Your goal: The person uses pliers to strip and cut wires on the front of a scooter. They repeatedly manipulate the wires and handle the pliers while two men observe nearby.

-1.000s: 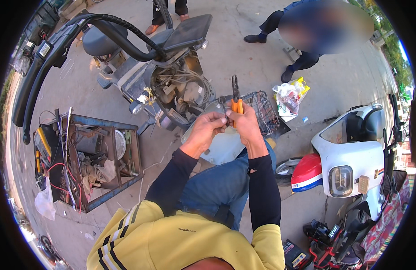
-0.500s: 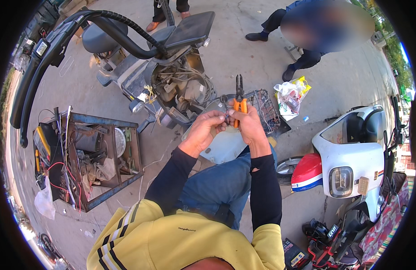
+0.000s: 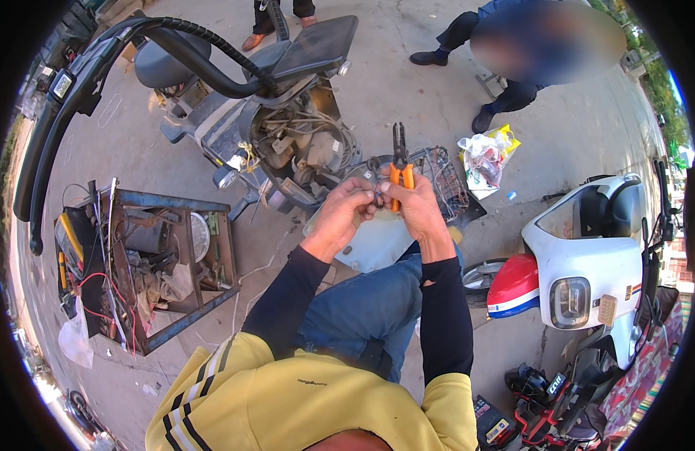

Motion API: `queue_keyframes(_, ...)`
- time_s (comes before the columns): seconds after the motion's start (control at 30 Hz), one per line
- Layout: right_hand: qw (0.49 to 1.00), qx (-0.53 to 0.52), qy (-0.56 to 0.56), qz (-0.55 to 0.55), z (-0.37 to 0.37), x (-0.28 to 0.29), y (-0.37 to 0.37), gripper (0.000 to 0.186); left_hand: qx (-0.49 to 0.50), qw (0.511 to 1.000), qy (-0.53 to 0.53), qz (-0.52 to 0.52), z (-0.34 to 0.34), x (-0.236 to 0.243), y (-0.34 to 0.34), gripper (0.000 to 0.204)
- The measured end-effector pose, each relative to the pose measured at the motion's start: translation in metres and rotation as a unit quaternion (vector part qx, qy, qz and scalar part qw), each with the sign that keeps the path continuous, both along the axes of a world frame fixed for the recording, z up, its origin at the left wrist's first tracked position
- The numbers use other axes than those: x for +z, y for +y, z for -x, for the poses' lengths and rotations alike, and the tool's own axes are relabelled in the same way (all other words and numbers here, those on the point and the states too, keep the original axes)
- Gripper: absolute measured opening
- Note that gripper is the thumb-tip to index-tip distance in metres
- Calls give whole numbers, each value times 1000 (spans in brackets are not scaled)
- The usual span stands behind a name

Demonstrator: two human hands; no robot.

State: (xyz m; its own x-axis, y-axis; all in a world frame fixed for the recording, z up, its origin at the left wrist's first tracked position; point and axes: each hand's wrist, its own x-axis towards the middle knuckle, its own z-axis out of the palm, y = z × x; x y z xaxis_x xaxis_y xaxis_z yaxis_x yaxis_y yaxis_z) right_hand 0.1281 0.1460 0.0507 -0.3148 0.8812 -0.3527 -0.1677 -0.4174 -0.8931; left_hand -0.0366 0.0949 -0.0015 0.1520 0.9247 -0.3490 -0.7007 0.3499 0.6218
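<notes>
My right hand (image 3: 417,207) grips orange-handled pliers (image 3: 397,177), their dark jaws pointing up. Close against it, my left hand (image 3: 344,210) has thumb and fingers closed on a small dark piece (image 3: 377,197) at the centre, too small to name; a dark loop rises from it. Below and behind both hands is a pale translucent panel (image 3: 362,252), beside a wire basket (image 3: 444,174) holding wires. Just beyond sits an opened electric scooter (image 3: 302,154) with exposed wiring and black handlebars (image 3: 242,90).
A rusty metal crate (image 3: 212,301) with tools stands at left. A white, red and blue scooter (image 3: 596,263) is at right. A plastic bag (image 3: 483,161) lies near a seated person's feet (image 3: 483,119). Another person's shoes (image 3: 253,41) show at the top. More parts lie bottom right.
The pliers in my right hand have shifted slightly to the right and up. My left hand stays closed at nearly the same spot.
</notes>
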Motion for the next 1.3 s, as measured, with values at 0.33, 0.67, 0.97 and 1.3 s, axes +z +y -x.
queue_keyframes(0.33, 999, -14, -40, -26, 0, 1, 1, 24, 61, 941, 322, -83, -14, 35, -7, 13)
queue_keyframes(0.67, 979, -12, -172, -105, 7, 6, -3, 26, 127, 936, 323, -62, -29, 20, -8, 9)
queue_keyframes(0.97, 928, 132, -328, -120, -23, 49, -6, 37, 99, 982, 160, -31, -29, 22, -14, 13)
queue_keyframes(1.3, 824, 289, -459, -165, -53, 78, -9, 39, 154, 973, 168, -19, -41, 22, -17, 15)
